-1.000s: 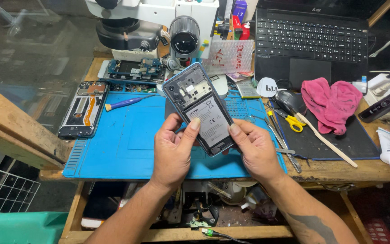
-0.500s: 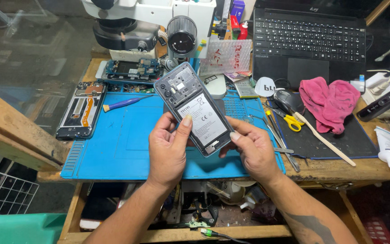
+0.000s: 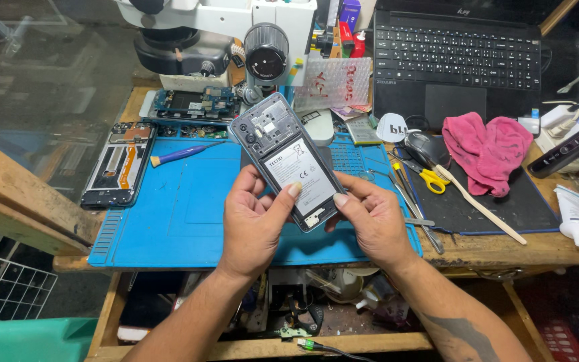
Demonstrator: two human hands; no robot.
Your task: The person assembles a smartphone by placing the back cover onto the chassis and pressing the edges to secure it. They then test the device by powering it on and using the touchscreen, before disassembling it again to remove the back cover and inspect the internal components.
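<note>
Both hands up over blue mat (image 3: 169, 208), gripping opened phone (image 3: 289, 161), back cover off, battery showing. Left hand (image 3: 252, 224) closed on lower left edge, thumb on battery; right hand (image 3: 373, 221) closed on lower right corner. Phone tilted, top twd microscope (image 3: 236, 33). Second stripped phone (image 3: 116, 164) at mat's left; pink rag (image 3: 487, 144) well right.
</note>
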